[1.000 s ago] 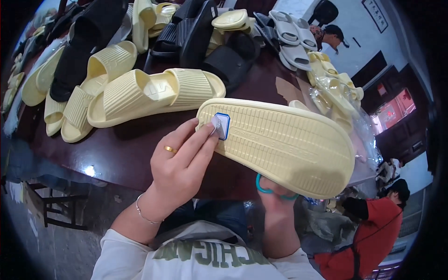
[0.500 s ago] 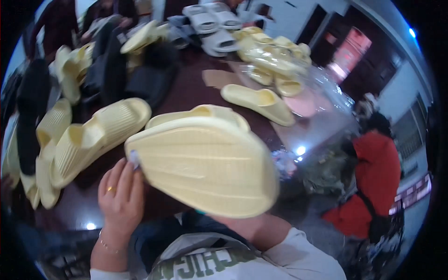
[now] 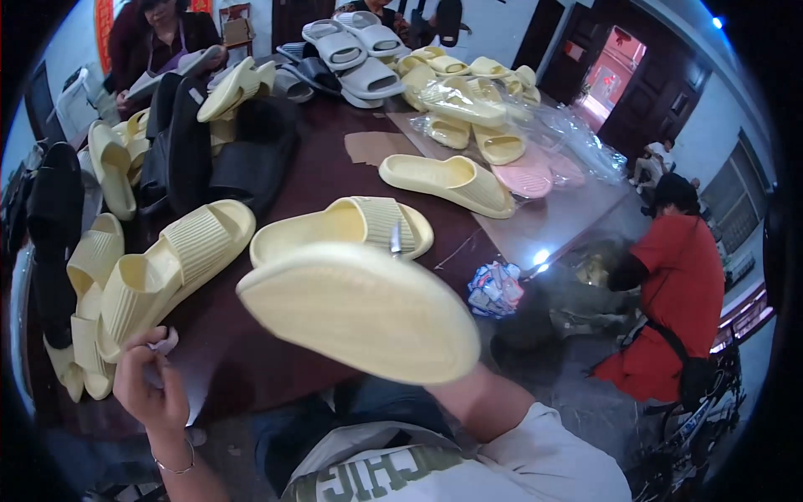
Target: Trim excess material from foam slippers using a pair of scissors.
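left hand (image 3: 150, 389) dropped clear of yellow slipper (image 3: 360, 308), pinching white scrap (image 3: 165, 343) near table edge (image 3: 226, 385); right hand hidden beneath slipper, grip unclear.

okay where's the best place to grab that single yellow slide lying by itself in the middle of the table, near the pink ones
Probably by the strap of the yellow slide, pinched from above. It lies sole down, with the arched strap at its right end over an open gap for fingers. The brown table is bare on its near side, so come from there, away from the pink slides.
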A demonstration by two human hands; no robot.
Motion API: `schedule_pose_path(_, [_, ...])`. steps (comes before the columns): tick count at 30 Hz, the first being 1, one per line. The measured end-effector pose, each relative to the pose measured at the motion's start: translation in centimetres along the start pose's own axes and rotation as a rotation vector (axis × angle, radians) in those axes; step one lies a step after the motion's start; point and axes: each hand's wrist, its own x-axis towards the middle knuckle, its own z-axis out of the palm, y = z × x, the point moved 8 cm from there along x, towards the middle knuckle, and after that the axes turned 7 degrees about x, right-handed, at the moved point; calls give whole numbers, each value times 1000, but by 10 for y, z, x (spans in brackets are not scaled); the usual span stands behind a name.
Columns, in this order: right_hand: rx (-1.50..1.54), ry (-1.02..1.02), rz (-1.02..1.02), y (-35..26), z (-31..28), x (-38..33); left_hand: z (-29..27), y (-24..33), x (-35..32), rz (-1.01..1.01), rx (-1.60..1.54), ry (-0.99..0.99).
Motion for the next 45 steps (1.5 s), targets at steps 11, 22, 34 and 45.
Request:
schedule_pose_path(11, [468,-880,140,-31,13,33,69,100,-7,3,-798,-448])
schedule_pose_path(22, [-436,-2,-780,-29,-49,38,149,277,-5,952,-239,-482])
schedule_pose_path(34, [53,-300,-138,-11,-14,54,253,305,-34,1225,500,-349])
schedule_pose_path(45, [15,48,-155,-10,-22,52,253,300,-58,1444,299,-510])
